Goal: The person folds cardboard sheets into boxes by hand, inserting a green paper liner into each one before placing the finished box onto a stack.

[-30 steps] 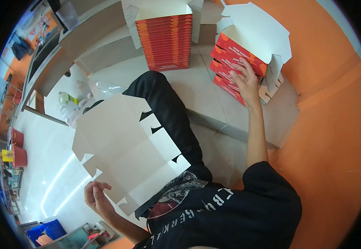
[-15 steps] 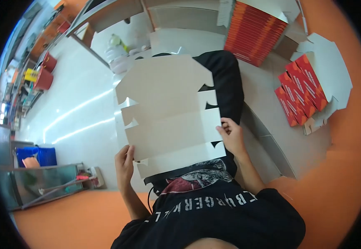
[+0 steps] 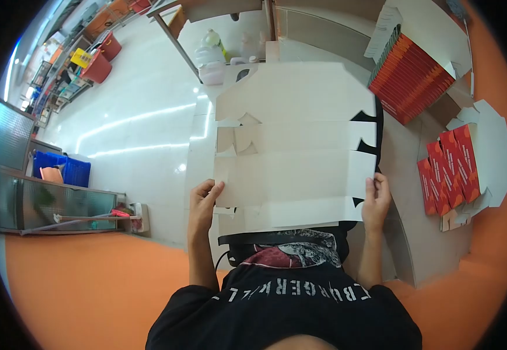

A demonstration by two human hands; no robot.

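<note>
2 hands (image 3: 205, 201), cardboard (image 3: 291, 169) between

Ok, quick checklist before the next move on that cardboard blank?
1. Left hand on the left edge of the cardboard blank: ok.
2. Right hand on its right edge: ok.
3. Main panels opened out, not folded up: ok.
4. Single sheet, nothing doubled beneath: cannot tell, underside hidden.
5. Underside free of marks: cannot tell, only the pale face shows.
6. Shorter pile of red boxes squared up: not ok, boxes sit staggered.
</note>
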